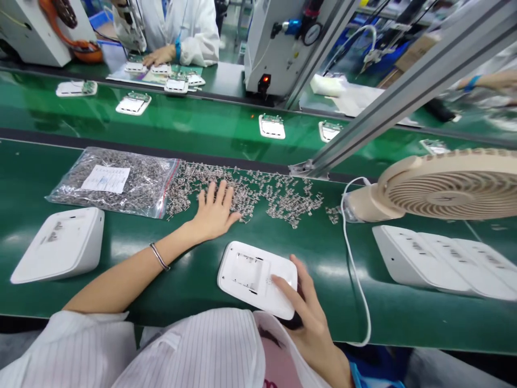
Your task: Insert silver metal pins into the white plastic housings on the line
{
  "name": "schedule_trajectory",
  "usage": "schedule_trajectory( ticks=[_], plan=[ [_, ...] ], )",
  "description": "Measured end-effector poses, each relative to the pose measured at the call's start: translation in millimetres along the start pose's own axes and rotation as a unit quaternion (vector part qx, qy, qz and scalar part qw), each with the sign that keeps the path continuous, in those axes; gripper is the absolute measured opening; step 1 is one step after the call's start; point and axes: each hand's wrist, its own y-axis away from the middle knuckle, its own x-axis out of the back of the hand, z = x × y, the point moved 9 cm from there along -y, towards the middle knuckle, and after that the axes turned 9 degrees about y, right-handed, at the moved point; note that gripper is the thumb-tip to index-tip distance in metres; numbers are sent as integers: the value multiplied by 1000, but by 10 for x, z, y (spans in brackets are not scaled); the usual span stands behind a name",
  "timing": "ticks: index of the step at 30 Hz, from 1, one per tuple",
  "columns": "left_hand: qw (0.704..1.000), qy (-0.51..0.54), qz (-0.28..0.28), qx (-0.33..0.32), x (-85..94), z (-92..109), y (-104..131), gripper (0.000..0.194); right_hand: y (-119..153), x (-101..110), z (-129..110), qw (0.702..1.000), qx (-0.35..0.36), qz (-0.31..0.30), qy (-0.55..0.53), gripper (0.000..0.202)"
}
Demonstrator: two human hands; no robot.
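Observation:
My left hand, with a bracelet on its wrist, lies with fingers spread on a long heap of small metal parts. Nothing that it grips can be seen. In my right hand is a white plastic housing, held at its right end near the table's front edge. A rectangular recess shows in the housing's upper face. Left of the heap lies a clear bag full of similar metal parts, with a white label on it.
A white device stands at the left, several more at the right. A beige fan and its white cable are right of centre. Behind, a green conveyor carries white pieces below a metal post. A person works opposite.

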Motion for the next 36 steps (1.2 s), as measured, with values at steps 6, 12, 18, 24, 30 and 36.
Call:
schedule_trajectory(
  ticks=[6,12,18,24,30,36],
  plan=[
    [1000,0,-4,-10,21,4,-33,64,-214,163,92,999,20,35,-19,55],
    [996,4,28,-80,182,238,388,59,-835,30,475,995,-75,18,-60,12],
    [960,-14,99,-263,122,664,1309,32,-1283,-376,619,989,-105,-99,-34,16],
    [931,-163,284,-162,420,429,1902,26,-1367,-526,516,988,-21,-127,83,8],
    [947,-113,241,-180,418,456,1899,24,-1278,-474,407,989,21,-114,89,15],
    [937,-169,182,-247,216,746,1539,26,-1098,-146,227,999,-16,-11,-30,13]
  ],
)
